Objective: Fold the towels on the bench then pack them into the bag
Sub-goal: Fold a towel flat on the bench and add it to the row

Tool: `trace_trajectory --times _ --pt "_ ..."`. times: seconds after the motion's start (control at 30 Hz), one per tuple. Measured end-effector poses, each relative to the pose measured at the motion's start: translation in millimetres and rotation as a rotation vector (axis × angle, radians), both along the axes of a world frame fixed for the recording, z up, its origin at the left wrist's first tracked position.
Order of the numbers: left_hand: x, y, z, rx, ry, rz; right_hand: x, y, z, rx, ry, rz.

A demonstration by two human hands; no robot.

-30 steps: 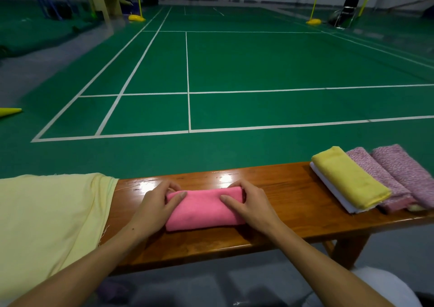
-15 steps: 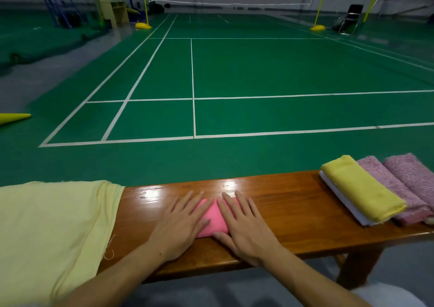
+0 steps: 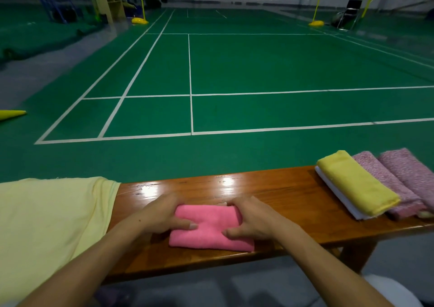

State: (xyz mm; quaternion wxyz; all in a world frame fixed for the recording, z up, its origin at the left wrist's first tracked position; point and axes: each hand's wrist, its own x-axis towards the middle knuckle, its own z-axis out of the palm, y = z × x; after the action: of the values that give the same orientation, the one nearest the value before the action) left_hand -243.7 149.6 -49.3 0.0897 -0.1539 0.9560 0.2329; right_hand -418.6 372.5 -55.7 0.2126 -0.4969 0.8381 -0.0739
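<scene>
Both hands grip the folded pink towel (image 3: 211,229) between them on the wooden bench (image 3: 277,189): left hand (image 3: 162,215) and right hand (image 3: 251,219) curl round its ends. To their right, 4 folded towels (image 3: 375,187) wait; leftward lies pale yellow cloth (image 3: 54,219), possibly the bag. Packing looks unstarted.

A second ago we held the pink towel (image 3: 211,230) at its two ends, then pressed it flat under both spread palms, nearly hiding it. Now our left hand (image 3: 162,215) and right hand (image 3: 252,219) have parted to its short sides at lower centre of the frame, fingers curled round the edges and thumbs on top, and the folded towel shows again.
</scene>
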Motion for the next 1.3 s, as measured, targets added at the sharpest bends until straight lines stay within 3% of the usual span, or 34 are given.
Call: trace_trajectory --times 0.07,0.13,0.2,0.3,0.47,0.67,0.77,1.03,1.17,1.3 --pt "-1 0 1 -0.009 -0.008 -0.038 0 -3 2 0.029 -0.066 -0.01" --pt "1 -3 1 0.113 0.021 -0.026 -1 -5 2 0.022 -0.102 -0.004" --pt "3 -3 3 0.301 0.141 0.004 -1 -4 4 -0.018 -0.133 -0.019" --pt "1 3 11 0.435 0.311 0.075 0 1 11 -0.138 -0.133 -0.065" --pt "-6 6 14 0.724 0.428 0.301 -3 13 5 -0.379 -0.435 -0.227" --pt "-21 28 -1 0.666 0.553 0.522 -8 33 8 -0.535 -0.461 -0.27" --pt "-26 36 -5 0.608 0.535 0.479 -11 50 10 -0.568 -0.44 -0.256" --pt "-87 98 22 0.688 0.57 0.342 -33 118 23 -0.834 -0.27 -0.253" --pt "-138 127 37 0.684 0.585 0.206 -57 151 28 -0.949 -0.122 -0.357" --pt "-191 156 50 0.641 0.628 0.097 -80 183 35 -0.999 -0.098 -0.5"
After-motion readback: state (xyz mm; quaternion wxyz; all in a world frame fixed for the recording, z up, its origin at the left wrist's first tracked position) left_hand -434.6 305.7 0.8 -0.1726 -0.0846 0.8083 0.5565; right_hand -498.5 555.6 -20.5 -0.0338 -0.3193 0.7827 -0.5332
